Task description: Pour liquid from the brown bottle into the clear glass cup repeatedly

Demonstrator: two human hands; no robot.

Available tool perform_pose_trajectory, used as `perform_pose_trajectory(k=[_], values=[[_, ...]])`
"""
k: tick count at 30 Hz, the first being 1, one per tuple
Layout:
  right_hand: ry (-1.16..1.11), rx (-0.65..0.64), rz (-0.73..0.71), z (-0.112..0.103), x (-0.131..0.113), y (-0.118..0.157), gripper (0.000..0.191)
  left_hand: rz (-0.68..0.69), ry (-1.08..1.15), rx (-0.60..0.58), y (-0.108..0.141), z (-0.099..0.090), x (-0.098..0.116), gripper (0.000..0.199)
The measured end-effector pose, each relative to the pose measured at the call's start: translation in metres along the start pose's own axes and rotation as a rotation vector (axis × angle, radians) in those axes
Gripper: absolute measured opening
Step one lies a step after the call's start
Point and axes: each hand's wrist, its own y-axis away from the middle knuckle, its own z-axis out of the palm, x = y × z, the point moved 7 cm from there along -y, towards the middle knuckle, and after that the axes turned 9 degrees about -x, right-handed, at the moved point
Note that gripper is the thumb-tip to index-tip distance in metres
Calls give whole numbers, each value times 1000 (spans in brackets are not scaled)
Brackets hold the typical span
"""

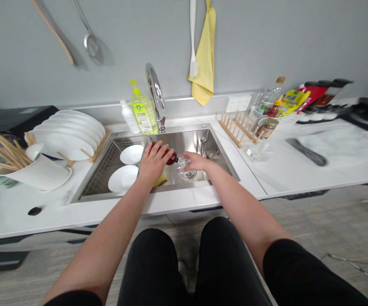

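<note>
Over the steel sink (214,148), my left hand (154,160) is wrapped round a brown bottle (172,159), whose neck points right. My right hand (194,161) grips a small clear glass (182,162) beside the bottle's neck. Whether bottle and glass touch is hard to tell. Below my left hand lies something yellow (161,180), partly hidden. Two white bowls, one in front (123,178) and one behind (132,154), sit in the rack at the sink's left.
A curved faucet (154,87) rises behind the sink, near a yellow-green soap bottle (144,111). White plates (65,134) and a chopstick holder (43,172) stand left. A wooden rack (239,127), a jar (269,127) and condiments are at the right.
</note>
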Motion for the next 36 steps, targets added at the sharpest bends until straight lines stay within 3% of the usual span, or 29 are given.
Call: perform_pose_trajectory(k=[13,36], values=[[-152,78,-89,-5,2,-3,68,83,-49,56,-16,-23,-4,54],[-207,179,-129,-11,0,1,65,257,-124,-20,-46,-54,11,50]])
